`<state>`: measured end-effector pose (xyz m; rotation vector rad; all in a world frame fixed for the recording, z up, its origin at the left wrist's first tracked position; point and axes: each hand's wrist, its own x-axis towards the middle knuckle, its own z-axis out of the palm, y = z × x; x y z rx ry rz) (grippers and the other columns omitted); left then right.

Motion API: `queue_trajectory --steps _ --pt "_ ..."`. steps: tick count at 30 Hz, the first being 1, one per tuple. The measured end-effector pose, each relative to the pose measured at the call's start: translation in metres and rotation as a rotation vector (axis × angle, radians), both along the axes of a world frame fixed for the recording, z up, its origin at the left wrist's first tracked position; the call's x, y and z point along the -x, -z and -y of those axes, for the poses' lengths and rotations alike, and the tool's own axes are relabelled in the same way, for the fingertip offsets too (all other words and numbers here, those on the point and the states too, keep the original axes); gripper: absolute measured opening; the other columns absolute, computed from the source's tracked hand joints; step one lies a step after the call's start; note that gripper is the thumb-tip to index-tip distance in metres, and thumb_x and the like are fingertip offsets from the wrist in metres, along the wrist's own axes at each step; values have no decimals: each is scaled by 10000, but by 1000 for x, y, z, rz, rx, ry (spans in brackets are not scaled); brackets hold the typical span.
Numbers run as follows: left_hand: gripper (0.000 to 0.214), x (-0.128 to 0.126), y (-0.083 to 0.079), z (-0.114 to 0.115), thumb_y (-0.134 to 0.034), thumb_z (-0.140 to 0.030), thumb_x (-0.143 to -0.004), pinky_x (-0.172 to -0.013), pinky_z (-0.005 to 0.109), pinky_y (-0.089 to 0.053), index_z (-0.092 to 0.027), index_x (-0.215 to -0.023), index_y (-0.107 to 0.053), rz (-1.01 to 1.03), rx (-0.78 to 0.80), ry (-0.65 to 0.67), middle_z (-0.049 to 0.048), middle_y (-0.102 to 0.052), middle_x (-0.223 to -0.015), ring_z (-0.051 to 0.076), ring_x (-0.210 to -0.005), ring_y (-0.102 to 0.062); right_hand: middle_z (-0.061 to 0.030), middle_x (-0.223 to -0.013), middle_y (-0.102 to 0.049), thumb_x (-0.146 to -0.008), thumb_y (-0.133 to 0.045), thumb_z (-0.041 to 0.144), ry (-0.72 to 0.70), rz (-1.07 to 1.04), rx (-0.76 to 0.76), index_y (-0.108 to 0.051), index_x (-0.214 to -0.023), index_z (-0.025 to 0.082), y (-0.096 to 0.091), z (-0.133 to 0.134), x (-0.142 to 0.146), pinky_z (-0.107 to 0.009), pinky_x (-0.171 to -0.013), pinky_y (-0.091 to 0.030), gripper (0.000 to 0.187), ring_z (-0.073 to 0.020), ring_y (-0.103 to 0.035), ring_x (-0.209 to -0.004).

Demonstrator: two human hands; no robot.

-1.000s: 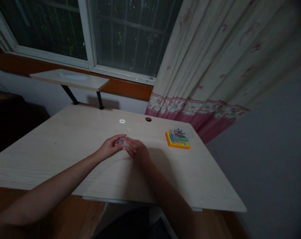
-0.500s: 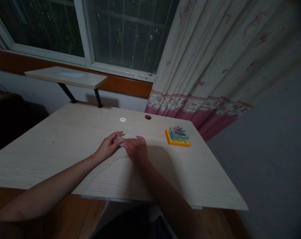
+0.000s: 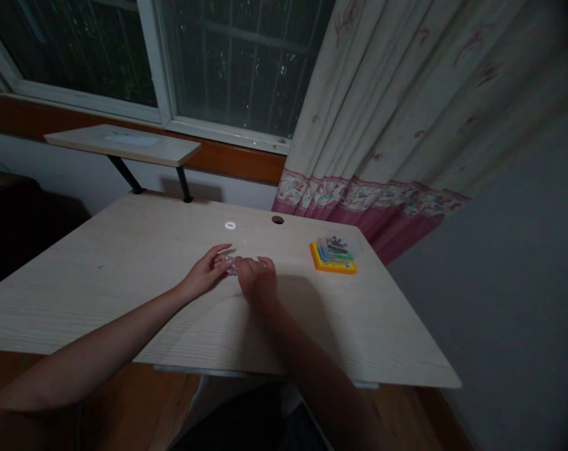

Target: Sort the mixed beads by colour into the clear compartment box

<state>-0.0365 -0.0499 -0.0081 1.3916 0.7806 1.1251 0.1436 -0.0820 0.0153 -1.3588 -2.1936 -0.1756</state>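
Over the middle of the pale wooden desk (image 3: 138, 263), my two hands come together at a small clear plastic packet (image 3: 231, 268). My left hand (image 3: 207, 268) pinches its left side, thumb below and fingers above. From the other side, my right hand (image 3: 258, 279) grips the packet's right edge with curled fingers. What is inside the packet is too small and dim to make out. Off to the right of my hands lies a yellow tray (image 3: 335, 266) with blue and green pieces, and a clear bag of small dark parts (image 3: 336, 244) rests on top.
A raised shelf (image 3: 124, 144) on black legs stands at the desk's back left. Near the back edge is a round cable hole (image 3: 277, 220). Behind the desk are a window (image 3: 237, 69) and a floral curtain (image 3: 359, 125); a wall borders the right side.
My fingers have shifted slightly on the packet, and more of its clear plastic looks crumpled between them. The whole view has moved a little; the tray and bag stay put.
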Motion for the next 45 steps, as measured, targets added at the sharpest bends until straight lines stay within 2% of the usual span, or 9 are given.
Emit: queue_trajectory --steps 5,8,13,19,23,28,35,40,45 --pt "790 -1 -1 1 -835 -442 -785 -923 348 -533 -215 -1447 -470 71 78 83 125 -701 -1180 220 -1047 -693 -91 -939 -787 -1042 -454 317 52 -141 -22 -700 -1055 220 -2 -7 -18 -335 -871 -453 265 -208 -705 -848" --pt "757 -2 -5 6 -856 -429 -763 -969 369 -532 -219 -1415 -534 117 171 127 144 -686 -1270 245 -1120 -689 -87 -982 -788 -1042 -389 353 95 -343 -44 -715 -1052 236 -1 -10 -28 -322 -800 -485 347 -213 -715 -845" --pt "696 1 -15 11 -850 -436 -773 -984 353 -550 -233 -1389 -598 163 320 191 145 -645 -1391 257 -1194 -675 -31 -807 -754 -1020 -392 449 179 -697 58 -720 -977 258 0 -11 -33 -301 -710 -503 382 -201 -688 -731" --pt "655 7 -16 8 -855 -386 -770 -1053 359 -530 -204 -1360 -639 221 377 210 149 -611 -1446 261 -1260 -647 -2 -679 -699 -1003 -410 450 171 -733 217 -670 -823 247 2 -14 -35 -289 -693 -475 377 -180 -651 -661" --pt "634 8 -17 5 -841 -371 -792 -1058 363 -529 -203 -1365 -628 178 365 189 149 -604 -1453 254 -1249 -654 -4 -692 -696 -999 -411 494 120 -763 256 -657 -804 247 5 -17 -37 -298 -711 -500 400 -179 -649 -668" --pt "587 14 -20 -2 -845 -341 -789 -974 327 -567 -196 -1319 -639 173 363 14 131 -684 -1332 218 -1130 -703 -19 -822 -721 -1003 -364 582 38 -1047 345 -658 -1159 212 7 -20 -38 -295 -689 -554 497 -162 -685 -669" --pt "408 64 -41 -34 -750 -199 -867 -854 301 -588 -151 -1251 -623 145 267 -428 109 -733 -1124 170 -943 -724 -20 -815 -704 -990 -399 574 42 -1081 375 -660 -1168 166 7 -23 -39 -267 -633 -546 516 -131 -665 -598" --pt "406 96 -54 -59 -738 -154 -856 -792 287 -583 -169 -1247 -629 50 296 -484 95 -729 -1067 167 -887 -716 -14 -817 -709 -1000 -394 541 20 -1020 372 -656 -1178 171 5 -22 -39 -261 -652 -537 487 -127 -671 -601" --pt "426 102 -35 -70 -771 -188 -821 -877 369 -590 -188 -1229 -648 121 175 -539 106 -704 -1172 187 -934 -710 -24 -808 -706 -1013 -375 533 7 -974 364 -653 -1191 151 2 -21 -40 -262 -634 -527 505 -133 -667 -608"
